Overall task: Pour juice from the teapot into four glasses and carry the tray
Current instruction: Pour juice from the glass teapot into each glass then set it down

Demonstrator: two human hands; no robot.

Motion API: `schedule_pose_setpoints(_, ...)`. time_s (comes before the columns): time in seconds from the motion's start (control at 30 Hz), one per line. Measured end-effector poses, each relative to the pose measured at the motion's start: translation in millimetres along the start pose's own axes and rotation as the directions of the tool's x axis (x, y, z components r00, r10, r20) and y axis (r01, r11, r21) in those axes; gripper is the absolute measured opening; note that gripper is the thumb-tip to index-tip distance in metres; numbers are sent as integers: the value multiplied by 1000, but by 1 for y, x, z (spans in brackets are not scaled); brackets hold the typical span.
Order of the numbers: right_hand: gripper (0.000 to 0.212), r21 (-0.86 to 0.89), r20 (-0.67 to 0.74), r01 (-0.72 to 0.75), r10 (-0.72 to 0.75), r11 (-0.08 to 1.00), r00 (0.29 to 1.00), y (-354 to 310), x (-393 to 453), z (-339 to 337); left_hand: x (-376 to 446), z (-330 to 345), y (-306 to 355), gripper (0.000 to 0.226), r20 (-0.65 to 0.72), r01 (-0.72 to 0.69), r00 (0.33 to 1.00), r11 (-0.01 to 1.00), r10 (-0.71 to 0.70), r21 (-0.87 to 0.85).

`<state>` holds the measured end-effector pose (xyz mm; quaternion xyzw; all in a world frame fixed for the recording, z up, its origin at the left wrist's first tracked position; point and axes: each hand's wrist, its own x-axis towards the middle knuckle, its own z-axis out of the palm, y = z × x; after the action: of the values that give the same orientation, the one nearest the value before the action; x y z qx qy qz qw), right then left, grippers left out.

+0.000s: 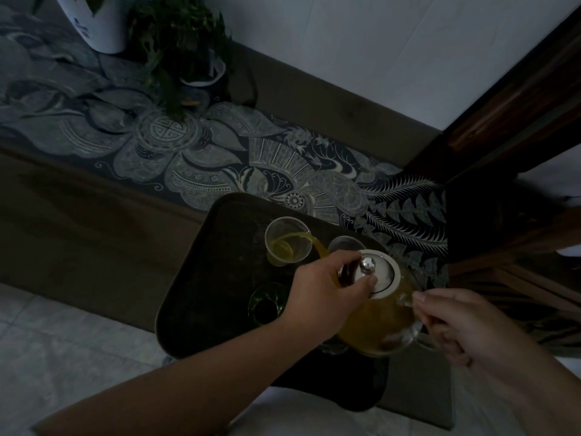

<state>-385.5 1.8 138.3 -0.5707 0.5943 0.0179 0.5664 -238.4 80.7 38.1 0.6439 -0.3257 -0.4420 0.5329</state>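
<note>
- Head view, dim light: a glass teapot (377,322) full of yellow juice is tilted over a dark tray (195,278), its spout toward the far-left glass.
- Right hand (465,325) has its fingers curled round the teapot's clear handle at the pot's right side, thumb on top.
- Left hand (327,294) reaches across from the left; its thumb and fingertips press on the metal lid (377,272) beside the shiny knob, keeping it seated on the pot.
- A thin stream of juice (301,239) arcs from the spout into a clear glass (287,240) at the far side of the tray; a shallow pool of yellow sits in its bottom.
- A second clear glass (345,243) stands just right of the first, partly hidden behind the lid.
- A green-tinted glass (267,303) stands nearer on the tray, partly covered by the left wrist; whether it holds juice cannot be told.
- The tray rests on a brown desk (94,221), overlapping a patterned runner (220,158).
- Two potted plants (185,48) stand at the far left of the runner, well apart from the tray.
</note>
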Motion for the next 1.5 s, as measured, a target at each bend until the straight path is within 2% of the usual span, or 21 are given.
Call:
schedule_pose_setpoints(0.9, 38, -84, 51, -27, 32, 996, 998, -3, 4, -8, 4, 3, -4, 46, 8, 24, 1000, 1000, -24, 11)
schedule_pose_setpoints(1.5, 37, -74, 68, -22, 27, 997, 997, -7, -6, -6, -2, 1, -2, 45, 10, 42, 999, 999, -42, -3)
